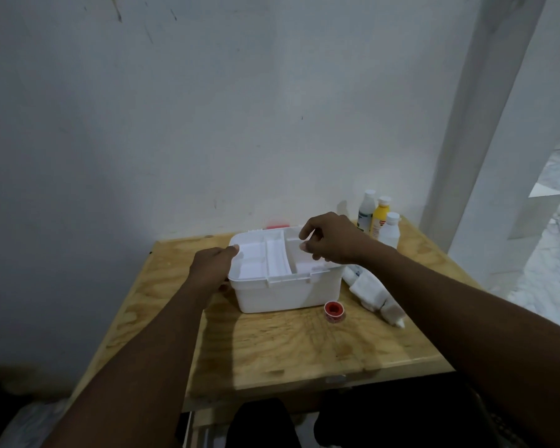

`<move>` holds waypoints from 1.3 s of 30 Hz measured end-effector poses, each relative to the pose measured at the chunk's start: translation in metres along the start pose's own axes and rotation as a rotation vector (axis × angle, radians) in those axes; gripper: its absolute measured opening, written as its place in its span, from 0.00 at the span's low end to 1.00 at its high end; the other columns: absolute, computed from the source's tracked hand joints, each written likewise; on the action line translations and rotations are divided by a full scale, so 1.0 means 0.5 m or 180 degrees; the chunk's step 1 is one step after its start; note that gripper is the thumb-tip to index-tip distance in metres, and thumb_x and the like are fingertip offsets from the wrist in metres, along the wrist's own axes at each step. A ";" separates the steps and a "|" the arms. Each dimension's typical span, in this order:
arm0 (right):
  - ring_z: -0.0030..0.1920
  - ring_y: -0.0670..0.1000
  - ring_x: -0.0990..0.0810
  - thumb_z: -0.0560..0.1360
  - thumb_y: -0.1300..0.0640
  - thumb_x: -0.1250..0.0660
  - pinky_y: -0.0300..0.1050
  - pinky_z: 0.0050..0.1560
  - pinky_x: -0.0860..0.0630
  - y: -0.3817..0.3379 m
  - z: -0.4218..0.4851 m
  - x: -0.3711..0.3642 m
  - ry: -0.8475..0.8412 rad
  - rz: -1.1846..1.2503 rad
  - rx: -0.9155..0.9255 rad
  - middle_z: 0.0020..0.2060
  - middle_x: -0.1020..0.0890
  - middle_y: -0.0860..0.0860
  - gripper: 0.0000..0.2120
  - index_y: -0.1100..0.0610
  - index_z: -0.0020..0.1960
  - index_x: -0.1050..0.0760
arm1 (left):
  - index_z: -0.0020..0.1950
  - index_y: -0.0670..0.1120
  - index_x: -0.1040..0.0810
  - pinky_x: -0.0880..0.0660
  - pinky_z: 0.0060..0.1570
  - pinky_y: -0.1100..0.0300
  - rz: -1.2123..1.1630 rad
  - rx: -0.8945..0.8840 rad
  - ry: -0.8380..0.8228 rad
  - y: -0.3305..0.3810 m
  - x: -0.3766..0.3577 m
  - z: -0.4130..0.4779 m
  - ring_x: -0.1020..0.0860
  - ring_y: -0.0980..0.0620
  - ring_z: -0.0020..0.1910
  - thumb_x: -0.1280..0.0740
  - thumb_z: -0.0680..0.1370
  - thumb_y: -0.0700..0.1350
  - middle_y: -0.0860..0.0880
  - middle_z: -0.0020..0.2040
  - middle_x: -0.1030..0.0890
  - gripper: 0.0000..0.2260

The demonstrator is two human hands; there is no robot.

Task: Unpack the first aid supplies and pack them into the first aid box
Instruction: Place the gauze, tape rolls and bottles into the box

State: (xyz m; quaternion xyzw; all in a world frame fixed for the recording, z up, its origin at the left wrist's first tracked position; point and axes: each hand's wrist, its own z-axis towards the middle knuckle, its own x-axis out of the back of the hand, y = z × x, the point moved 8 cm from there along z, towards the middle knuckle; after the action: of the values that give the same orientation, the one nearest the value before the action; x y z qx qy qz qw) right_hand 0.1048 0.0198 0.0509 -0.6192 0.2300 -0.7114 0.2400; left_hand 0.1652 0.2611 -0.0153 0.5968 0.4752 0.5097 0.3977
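**Bandage pack (372,294) lies just right of the first aid box (288,292), nearer the right hand (332,240).**
The left hand (212,270) grips the box's left rim. The right hand hovers curled over the tray (whether it holds anything, I cannot tell). The pack's long axis slants toward the person.

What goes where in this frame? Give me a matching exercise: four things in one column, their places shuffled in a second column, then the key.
Things
1. yellow bottle
2. red tape roll
3. white bandage bundle
4. left hand

Places
A. on the table, by the front right corner of the first aid box
B. gripping the left edge of the first aid box
C. standing at the back right of the table
D. lying on the table, right of the first aid box

Pairs: 1-C, 2-A, 3-D, 4-B
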 end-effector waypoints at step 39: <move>0.39 0.46 0.18 0.73 0.61 0.32 0.42 0.43 0.21 0.085 -0.071 0.110 0.0996 0.0526 -0.0053 0.37 0.16 0.46 0.05 0.59 0.46 0.18 | 0.45 0.53 0.19 0.25 0.44 0.55 0.1946 -0.1460 0.1133 0.117 0.027 -0.052 0.20 0.46 0.46 0.33 0.76 0.57 0.52 0.46 0.17 0.09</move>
State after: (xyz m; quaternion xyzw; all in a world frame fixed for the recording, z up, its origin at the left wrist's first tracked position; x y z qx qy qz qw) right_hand 0.0658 -0.0466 0.0624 -0.4820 0.3206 -0.7750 0.2538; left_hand 0.1496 0.2603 0.0482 0.5090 0.2117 0.7919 0.2624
